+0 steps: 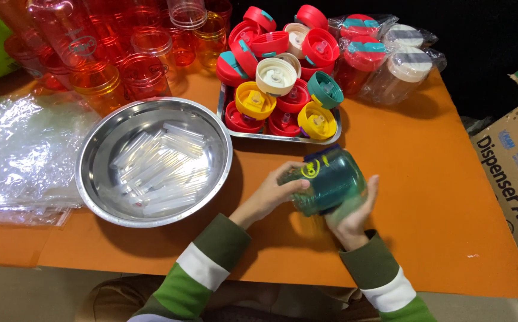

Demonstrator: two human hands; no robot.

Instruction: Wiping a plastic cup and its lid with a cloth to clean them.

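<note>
- Teal plastic bottle (330, 179) lies tilted between both hands, above the orange table (438, 197).
- Left hand (274, 191) grips its mouth end; right hand (354, 217) cups it from below.
- Steel bowl (92, 161) of clear tubes (160, 161) sits left of the grip; lid tray (226, 116) just beyond.

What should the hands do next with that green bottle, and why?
Probably twist the lid tight. The left hand grips the lid end of the teal bottle and the right hand cradles its body, so both look placed for turning.
</note>
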